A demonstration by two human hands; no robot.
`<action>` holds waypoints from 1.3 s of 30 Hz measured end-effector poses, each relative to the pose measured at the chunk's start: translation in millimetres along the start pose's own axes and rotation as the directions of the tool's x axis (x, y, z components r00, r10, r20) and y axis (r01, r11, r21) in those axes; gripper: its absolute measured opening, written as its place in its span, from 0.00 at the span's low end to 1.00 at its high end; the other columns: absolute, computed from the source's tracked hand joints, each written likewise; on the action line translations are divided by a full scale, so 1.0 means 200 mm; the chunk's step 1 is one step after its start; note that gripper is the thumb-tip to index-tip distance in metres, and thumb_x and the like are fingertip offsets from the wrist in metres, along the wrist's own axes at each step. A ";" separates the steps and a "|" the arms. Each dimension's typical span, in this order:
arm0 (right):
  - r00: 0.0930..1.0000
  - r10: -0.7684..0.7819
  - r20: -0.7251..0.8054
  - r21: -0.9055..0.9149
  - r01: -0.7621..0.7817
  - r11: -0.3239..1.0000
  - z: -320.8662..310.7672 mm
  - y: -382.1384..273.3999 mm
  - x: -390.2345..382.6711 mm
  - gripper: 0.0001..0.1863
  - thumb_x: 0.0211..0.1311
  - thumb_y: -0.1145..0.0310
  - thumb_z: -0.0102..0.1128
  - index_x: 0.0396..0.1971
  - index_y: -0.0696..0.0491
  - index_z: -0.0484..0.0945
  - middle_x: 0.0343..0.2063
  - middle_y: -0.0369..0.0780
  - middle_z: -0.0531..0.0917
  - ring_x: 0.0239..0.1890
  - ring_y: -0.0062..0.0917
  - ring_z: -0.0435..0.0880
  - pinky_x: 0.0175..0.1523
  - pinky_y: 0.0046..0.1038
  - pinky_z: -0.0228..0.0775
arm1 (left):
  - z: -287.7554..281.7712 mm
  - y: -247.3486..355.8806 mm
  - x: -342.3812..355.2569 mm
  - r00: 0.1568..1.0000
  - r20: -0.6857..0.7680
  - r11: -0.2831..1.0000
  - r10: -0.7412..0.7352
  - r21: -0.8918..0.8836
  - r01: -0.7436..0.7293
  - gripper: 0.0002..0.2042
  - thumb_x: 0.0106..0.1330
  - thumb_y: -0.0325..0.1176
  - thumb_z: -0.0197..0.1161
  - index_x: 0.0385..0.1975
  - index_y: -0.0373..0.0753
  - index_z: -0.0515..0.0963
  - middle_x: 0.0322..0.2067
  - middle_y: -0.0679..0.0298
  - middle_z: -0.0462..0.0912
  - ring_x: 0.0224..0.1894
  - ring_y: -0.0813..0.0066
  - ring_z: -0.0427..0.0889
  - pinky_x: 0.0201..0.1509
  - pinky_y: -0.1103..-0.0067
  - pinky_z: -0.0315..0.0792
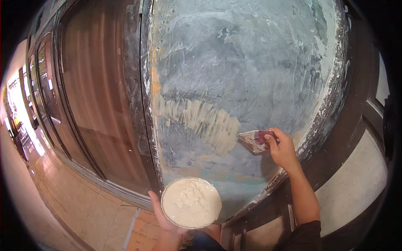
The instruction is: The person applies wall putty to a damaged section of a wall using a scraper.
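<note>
1. While the left hand (167, 221) cups a round bowl of creamy white filler (191, 202) from underneath, down near the bottom of the view, the right hand (282, 148) has its grip closed around the reddish handle of a putty knife (254, 140).

2. That blade is pressed flat against the grey-blue wall panel (243, 62), right at the end of a pale, fresh-looking band of filler (201, 119) that runs across the panel's lower left part.

3. So I'd say we're mid-spread: one band is on, and most of the panel is bare and patchy, so it looks like early days.

4. Dark wooden framing (136, 83) borders the panel on the left, with white smears on it. Tiled floor (83, 209) and a piece of brown cardboard (144, 232) sit below.

5. Next move, as I read it, calls for a flat blade angle and steady pressure to feather the band's edge. The knife looks nearly scraped clean, so probably a dip back into the bowl first. The bowl sits close below the panel, so that's a short reach.
</note>
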State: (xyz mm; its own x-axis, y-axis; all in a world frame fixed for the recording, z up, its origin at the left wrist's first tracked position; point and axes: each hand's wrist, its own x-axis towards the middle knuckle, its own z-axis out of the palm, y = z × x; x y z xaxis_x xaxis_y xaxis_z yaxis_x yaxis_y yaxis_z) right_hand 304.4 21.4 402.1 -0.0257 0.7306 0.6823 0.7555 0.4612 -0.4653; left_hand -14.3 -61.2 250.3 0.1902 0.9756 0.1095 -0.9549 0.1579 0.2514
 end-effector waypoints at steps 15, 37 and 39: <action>0.997 0.041 -0.066 -0.083 -0.046 0.995 0.03 0.02 0.05 0.09 0.68 0.72 0.61 0.43 0.62 0.80 0.34 0.56 0.85 0.38 0.55 0.85 0.42 0.41 0.77 | -0.05 0.05 -0.01 0.998 -0.039 0.998 0.058 0.003 -0.058 0.51 0.68 0.78 0.33 0.68 0.32 0.69 0.67 0.47 0.73 0.64 0.43 0.76 0.66 0.50 0.72; 0.996 0.010 -0.088 -0.142 -0.023 0.990 0.04 0.05 0.09 0.08 0.67 0.72 0.61 0.42 0.60 0.80 0.32 0.54 0.86 0.38 0.54 0.85 0.41 0.43 0.75 | -0.23 0.04 0.08 0.997 0.007 0.997 0.074 0.038 -0.074 0.50 0.68 0.79 0.32 0.70 0.35 0.68 0.67 0.50 0.72 0.65 0.47 0.75 0.66 0.51 0.73; 0.988 0.046 -0.149 -0.009 -0.048 0.999 0.03 0.02 0.10 0.08 0.67 0.73 0.61 0.43 0.60 0.80 0.32 0.54 0.85 0.37 0.54 0.84 0.41 0.42 0.75 | -0.57 0.03 0.14 0.940 -0.037 0.836 0.338 0.470 -0.282 0.51 0.68 0.79 0.32 0.70 0.35 0.68 0.67 0.51 0.72 0.65 0.47 0.75 0.66 0.51 0.74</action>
State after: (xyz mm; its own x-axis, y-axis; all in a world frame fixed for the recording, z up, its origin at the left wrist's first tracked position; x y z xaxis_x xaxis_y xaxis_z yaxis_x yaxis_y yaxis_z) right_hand 303.4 40.9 409.6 0.1071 0.6682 0.7362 0.7619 0.4206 -0.4926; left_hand -39.8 -15.2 145.7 -0.1522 0.9765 0.1527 -0.7449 -0.2149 0.6317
